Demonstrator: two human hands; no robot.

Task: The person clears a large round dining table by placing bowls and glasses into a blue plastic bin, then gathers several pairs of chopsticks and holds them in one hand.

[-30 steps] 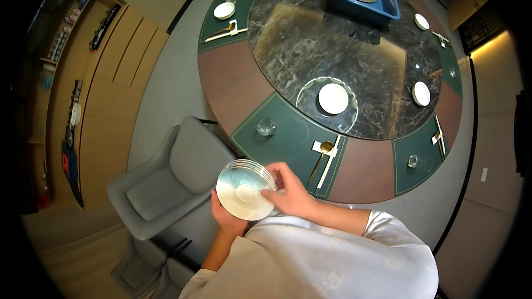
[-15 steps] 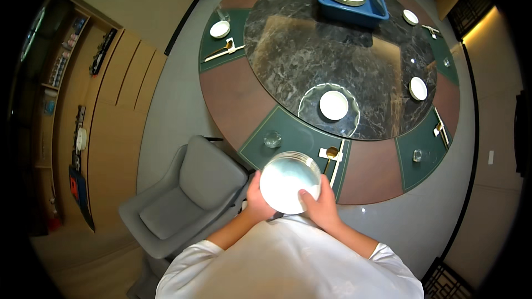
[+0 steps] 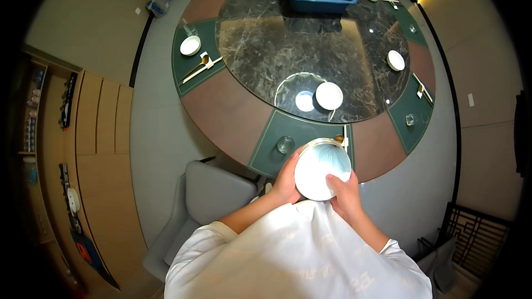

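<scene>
White plate stack [image 3: 316, 170], between left grip [image 3: 286, 181] and right grip [image 3: 347, 191], held by both (right thumb [image 3: 336, 183] on top)

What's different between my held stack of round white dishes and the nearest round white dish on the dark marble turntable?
Your left hand and right hand hold the round white stack; the round white dish rests on the dark marble turntable. The stack shows pale blue; the dish looks plain white. Both are round.
</scene>
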